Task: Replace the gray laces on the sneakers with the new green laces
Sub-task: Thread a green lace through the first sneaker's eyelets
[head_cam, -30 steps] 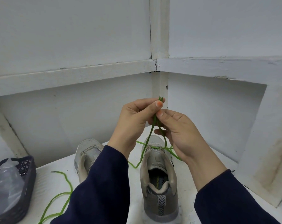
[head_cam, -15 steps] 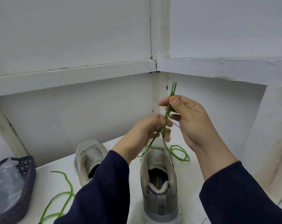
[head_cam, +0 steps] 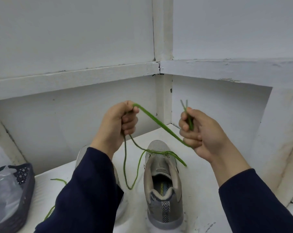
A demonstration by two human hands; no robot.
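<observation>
Little is done, I judge: the right sneaker [head_cam: 162, 182] stands on the desk [head_cam: 198, 182] with its toe pointing away, shows no gray lace, and the green lace [head_cam: 159, 125] crosses only its foremost eyelets, so the rest of the lacing up to the collar and the tying are left. The other sneaker [head_cam: 80, 157] is mostly hidden behind the left sleeve, so I cannot tell how it is laced; a second green lace [head_cam: 59, 179] lies loose on the desk beside it, which suggests that shoe is not yet begun. The left grip [head_cam: 117, 126] is a fist curled round the lace, well above the toe. The right grip [head_cam: 199, 132] is curled round both lace ends, whose tips stick up past the fingers. A doubled stretch runs taut between the two, and from the left grip the strands hang down to the eyelets, one sagging in a loop to the desk just left of the shoe.
</observation>
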